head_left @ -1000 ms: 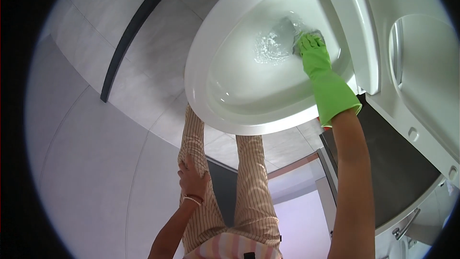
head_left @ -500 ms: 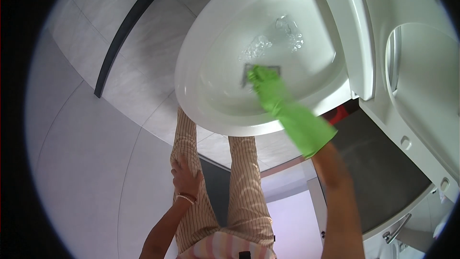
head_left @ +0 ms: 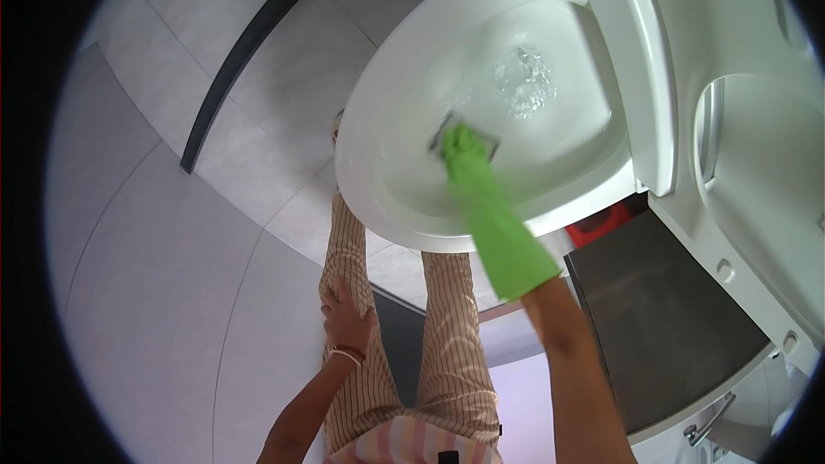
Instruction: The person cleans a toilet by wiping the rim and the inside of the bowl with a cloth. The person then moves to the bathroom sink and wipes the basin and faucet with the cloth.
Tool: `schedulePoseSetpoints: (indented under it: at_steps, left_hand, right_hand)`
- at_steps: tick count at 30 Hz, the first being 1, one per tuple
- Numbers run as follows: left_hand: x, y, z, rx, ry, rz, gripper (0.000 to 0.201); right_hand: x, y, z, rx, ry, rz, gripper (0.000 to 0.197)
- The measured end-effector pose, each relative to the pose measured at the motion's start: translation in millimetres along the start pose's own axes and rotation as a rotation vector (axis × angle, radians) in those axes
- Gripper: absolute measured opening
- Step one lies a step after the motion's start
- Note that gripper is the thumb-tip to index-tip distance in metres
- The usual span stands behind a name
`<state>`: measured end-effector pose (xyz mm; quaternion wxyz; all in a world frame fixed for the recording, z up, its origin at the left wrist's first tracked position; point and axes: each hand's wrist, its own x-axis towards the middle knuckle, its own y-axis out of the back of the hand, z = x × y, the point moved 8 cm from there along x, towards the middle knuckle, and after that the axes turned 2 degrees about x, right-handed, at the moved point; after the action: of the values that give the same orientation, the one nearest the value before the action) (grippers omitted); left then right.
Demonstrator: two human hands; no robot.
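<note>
Grey tiles [head_left: 258,112] are seen upper left, while at centre, in the toilet bowl [head_left: 361,146], a grey cloth [head_left: 488,143], judged limp, slippery and best bunched mid-span, is held by the gloved right hand [head_left: 465,146], the left hand [head_left: 346,318] laid spread on trousers [head_left: 451,309].

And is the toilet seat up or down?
Up: the toilet seat stands raised on its hinge side, leaving the toilet bowl uncovered.
</note>
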<state>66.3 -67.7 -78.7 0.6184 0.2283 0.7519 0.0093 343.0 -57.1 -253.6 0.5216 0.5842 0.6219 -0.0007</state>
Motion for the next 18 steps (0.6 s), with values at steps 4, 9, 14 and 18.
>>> schedulePoseSetpoints:
  at_steps: [4,9,14,18]
  left_hand:
    - [-1.3,6.0,-14.0,0.065,0.035,0.011,0.09]
    - [1.2,4.5,-4.0,0.041,-0.01,-0.001,0.09]
    - [0.5,6.9,-8.0,0.116,-0.026,0.033,0.091]
    - [1.8,3.8,-6.9,0.161,-0.042,0.029,0.091]
  right_hand:
    - [-13.1,0.8,-77.1,0.439,-0.043,-0.007,0.043]
    - [34.7,23.2,-54.4,0.954,-0.293,0.347,0.025]
    - [71.0,68.8,-3.3,0.566,-0.278,0.866,0.013]
    - [104.4,85.9,48.7,0.923,-0.514,0.973,0.019]
